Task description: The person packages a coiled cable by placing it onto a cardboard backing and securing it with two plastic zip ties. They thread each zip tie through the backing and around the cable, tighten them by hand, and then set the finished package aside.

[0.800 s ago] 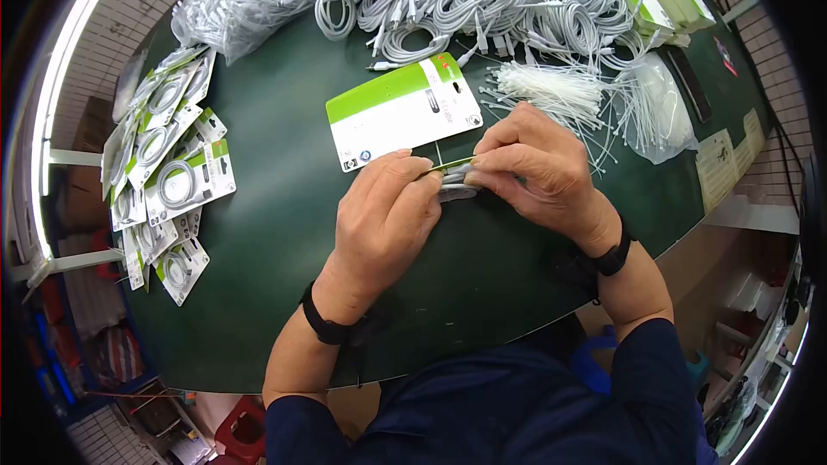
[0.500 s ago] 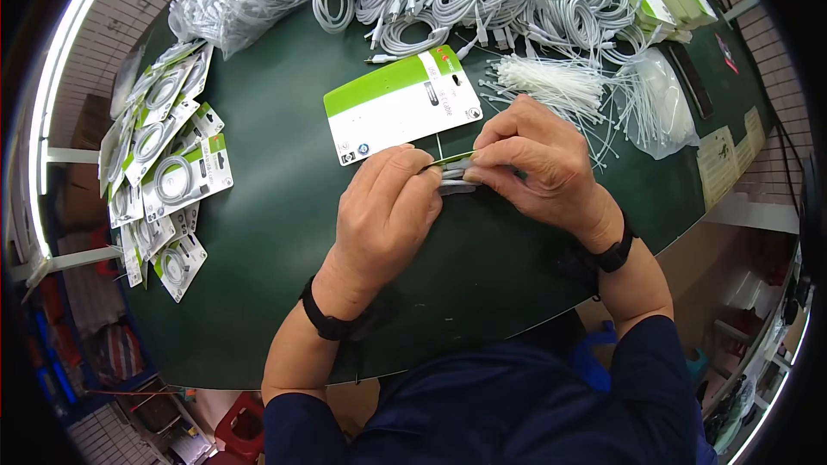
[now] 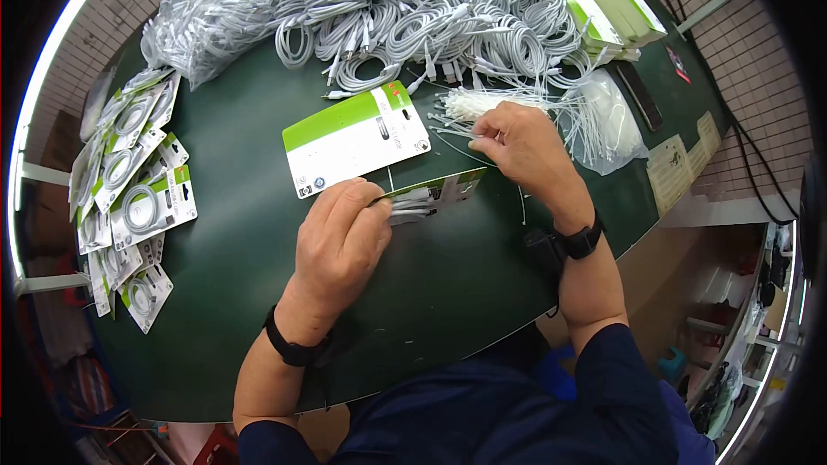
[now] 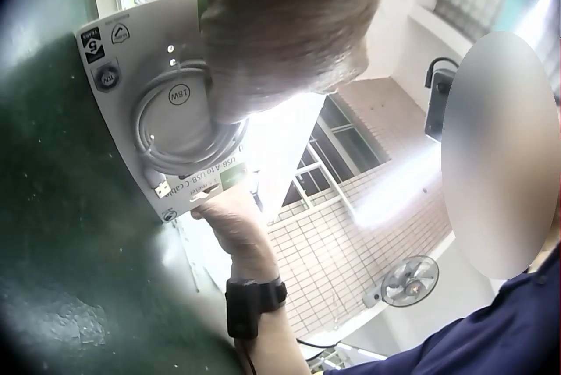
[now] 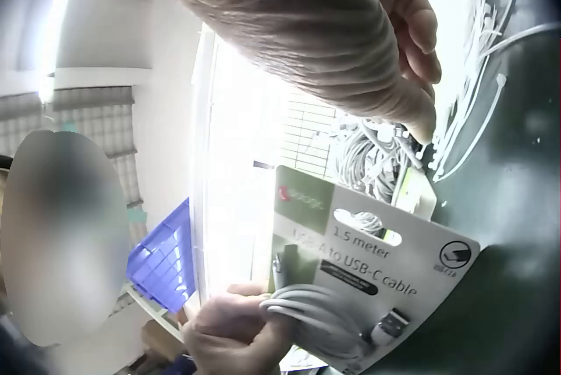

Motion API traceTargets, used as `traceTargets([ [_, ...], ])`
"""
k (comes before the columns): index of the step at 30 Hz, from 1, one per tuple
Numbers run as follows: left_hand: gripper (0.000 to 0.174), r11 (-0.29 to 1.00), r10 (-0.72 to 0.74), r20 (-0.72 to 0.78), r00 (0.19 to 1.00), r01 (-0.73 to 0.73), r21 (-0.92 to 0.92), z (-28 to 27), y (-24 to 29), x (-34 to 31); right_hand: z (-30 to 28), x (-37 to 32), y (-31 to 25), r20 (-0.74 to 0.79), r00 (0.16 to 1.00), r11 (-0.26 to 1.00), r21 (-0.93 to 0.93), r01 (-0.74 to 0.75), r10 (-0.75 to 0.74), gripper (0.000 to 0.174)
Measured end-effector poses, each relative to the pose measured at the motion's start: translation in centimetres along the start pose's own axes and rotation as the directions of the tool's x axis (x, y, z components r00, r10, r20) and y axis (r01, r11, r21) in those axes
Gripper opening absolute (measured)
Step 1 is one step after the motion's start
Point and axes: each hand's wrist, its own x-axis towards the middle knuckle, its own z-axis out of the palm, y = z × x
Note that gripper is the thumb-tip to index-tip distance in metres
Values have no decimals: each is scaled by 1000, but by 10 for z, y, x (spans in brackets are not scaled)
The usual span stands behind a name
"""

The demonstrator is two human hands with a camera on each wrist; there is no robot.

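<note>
Clearly, left grip point(image 3: 343, 237) holds card point(image 5: 372, 261); right edge point(image 3: 475, 175) free.

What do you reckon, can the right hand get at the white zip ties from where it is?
Very likely yes: the right hand is right beside the white zip ties, with nothing apparent between. The USB-A to USB-C cable card, in the left hand, leaves that way free.

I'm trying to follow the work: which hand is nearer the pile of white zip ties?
The right hand, at the near edge of the white zip ties; the left hand is farther off, to their left, gripping a cable card.
</note>
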Motion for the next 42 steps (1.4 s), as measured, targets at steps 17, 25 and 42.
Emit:
traceTargets([
  [17, 27, 1000, 8, 7, 1000, -8, -13, -1, 0, 0, 10, -3, 1, 204, 976, 988, -112, 105, -81, 15],
  [25, 25, 990, 95, 76, 993, -86, -113, 6, 21, 8, -19, 1, -16, 278, 958, 532, 801, -275, 77, 9],
  [42, 26, 985, 137, 93, 986, -126, -117, 12, 20, 14, -7, -2, -24, 226, 974, 364, 909, -201, -27, 19],
])
